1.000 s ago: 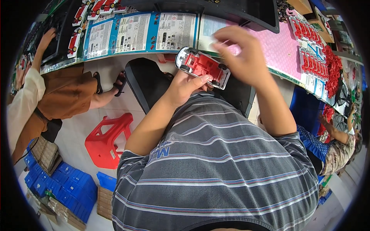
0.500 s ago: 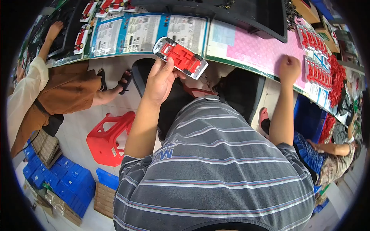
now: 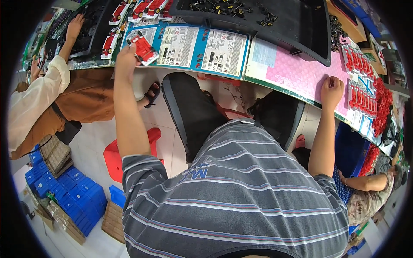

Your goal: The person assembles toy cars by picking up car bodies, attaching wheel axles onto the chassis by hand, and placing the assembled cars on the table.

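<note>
My left hand [image 3: 126,61] is closed around the near end of a toy car [image 3: 144,50], white with a red underside. It is over the left end of the bench's printed cards, close to several red and white toy cars [image 3: 110,42] lying farther back. My right hand [image 3: 332,92] rests curled at the bench's front edge, on a pink sheet [image 3: 297,81]. Whatever its fingers hold, if anything, is hidden. Beside it, rows of red and white car parts [image 3: 362,101] lie on the right.
A big black tray [image 3: 297,30] holding wheel axles [image 3: 223,7] stands at the back. Red parts [image 3: 381,101] are heaped far right. A person in a white sleeve [image 3: 56,73] works at left; another sits at right. A red stool [image 3: 112,160] and blue boxes [image 3: 81,202] stand on the floor.
My left hand has carried the toy car left and away from me, from in front of the cards to their left end. My right hand stays curled at the bench edge.
</note>
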`<state>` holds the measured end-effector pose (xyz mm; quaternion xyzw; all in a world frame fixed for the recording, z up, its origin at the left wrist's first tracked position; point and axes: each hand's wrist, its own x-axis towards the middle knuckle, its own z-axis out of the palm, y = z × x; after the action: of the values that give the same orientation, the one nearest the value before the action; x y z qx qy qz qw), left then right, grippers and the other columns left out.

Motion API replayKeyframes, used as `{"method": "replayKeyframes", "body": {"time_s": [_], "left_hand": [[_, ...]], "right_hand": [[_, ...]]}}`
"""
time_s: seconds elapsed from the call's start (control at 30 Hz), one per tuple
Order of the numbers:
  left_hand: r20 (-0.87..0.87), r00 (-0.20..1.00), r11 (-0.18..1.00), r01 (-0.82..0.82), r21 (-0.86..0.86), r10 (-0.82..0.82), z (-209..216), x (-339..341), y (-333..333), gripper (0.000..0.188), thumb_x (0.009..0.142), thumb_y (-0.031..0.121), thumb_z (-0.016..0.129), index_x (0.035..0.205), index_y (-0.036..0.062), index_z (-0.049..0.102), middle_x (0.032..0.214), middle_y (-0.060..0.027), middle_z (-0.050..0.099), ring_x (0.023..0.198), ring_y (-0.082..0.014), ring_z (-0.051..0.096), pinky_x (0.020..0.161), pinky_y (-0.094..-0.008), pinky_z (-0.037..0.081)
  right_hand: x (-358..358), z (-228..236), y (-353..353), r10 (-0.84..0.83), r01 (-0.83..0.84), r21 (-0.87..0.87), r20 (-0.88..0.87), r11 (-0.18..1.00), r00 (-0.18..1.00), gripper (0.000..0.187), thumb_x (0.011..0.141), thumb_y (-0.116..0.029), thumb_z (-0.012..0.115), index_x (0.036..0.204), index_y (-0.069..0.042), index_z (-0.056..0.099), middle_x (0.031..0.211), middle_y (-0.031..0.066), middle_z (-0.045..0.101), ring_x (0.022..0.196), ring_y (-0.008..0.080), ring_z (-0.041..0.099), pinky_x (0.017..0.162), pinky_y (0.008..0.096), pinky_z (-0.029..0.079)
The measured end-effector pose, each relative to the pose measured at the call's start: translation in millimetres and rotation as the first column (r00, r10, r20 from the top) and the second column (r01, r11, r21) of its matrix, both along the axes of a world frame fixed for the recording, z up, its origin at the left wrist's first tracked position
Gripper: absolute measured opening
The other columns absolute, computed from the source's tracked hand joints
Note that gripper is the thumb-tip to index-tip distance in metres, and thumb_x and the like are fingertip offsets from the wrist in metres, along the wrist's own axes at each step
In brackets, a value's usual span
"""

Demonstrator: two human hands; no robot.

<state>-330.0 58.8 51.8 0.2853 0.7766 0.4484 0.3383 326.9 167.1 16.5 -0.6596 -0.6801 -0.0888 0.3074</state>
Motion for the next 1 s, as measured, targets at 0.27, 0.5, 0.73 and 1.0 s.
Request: {"method": "replayKeyframes", "body": {"time_s": [0.27, 0.5, 0.73, 1.0], "left_hand": [[-0.459, 0.884, 0.993, -0.114, -0.022, 0.092, 2, -2, 11, 0.054, 0.096, 0.048, 0.057, 0.106, -0.0043, 0.069, 0.091, -0.0158, 0.071, 0.078, -0.0263, 0.067, 0.07, -0.0358, 0.051], [-0.769, 0.638, 0.986, -0.152, -0.063, 0.049, 7, 42, -16, 0.078, 0.075, 0.054, 0.073, 0.108, -0.0162, 0.062, 0.104, -0.0332, 0.066, 0.102, -0.0435, 0.065, 0.094, -0.0453, 0.048], [-0.833, 0.516, 0.977, -0.172, 0.129, 0.201, 3, 15, -17, 0.053, 0.074, 0.042, 0.075, 0.095, -0.0069, 0.07, 0.088, -0.0256, 0.07, 0.088, -0.0397, 0.069, 0.082, -0.0445, 0.053], [-0.883, 0.375, 0.958, -0.071, 0.277, 0.283, -23, -46, -16, 0.058, 0.077, 0.042, 0.079, 0.099, -0.0102, 0.068, 0.091, -0.0283, 0.069, 0.089, -0.0422, 0.068, 0.082, -0.0452, 0.054]], "right_hand": [[-2, -1, 0, -0.011, 0.011, -0.023, -0.016, 1.0, 1.0, 0.013, 0.086, -0.014, 0.068, 0.089, -0.001, 0.069, 0.09, 0.0147, 0.063, 0.08, 0.0293, 0.063, 0.074, 0.0384, 0.051], [-5, 3, 1, -0.018, 0.015, -0.058, -0.038, 0.998, 0.999, 0.013, 0.086, -0.014, 0.067, 0.09, -0.001, 0.068, 0.091, 0.0149, 0.063, 0.08, 0.0298, 0.063, 0.075, 0.0387, 0.051], [-6, 2, -2, -0.023, 0.023, -0.033, -0.017, 0.999, 1.0, 0.013, 0.086, -0.014, 0.067, 0.089, -0.001, 0.068, 0.09, 0.014, 0.062, 0.078, 0.0278, 0.063, 0.073, 0.0374, 0.051], [2, 7, -11, 0.055, -0.058, -0.033, -0.088, 0.998, 0.995, 0.014, 0.087, -0.013, 0.069, 0.093, -0.001, 0.068, 0.093, 0.0149, 0.064, 0.076, 0.0268, 0.063, 0.071, 0.036, 0.052]]}}
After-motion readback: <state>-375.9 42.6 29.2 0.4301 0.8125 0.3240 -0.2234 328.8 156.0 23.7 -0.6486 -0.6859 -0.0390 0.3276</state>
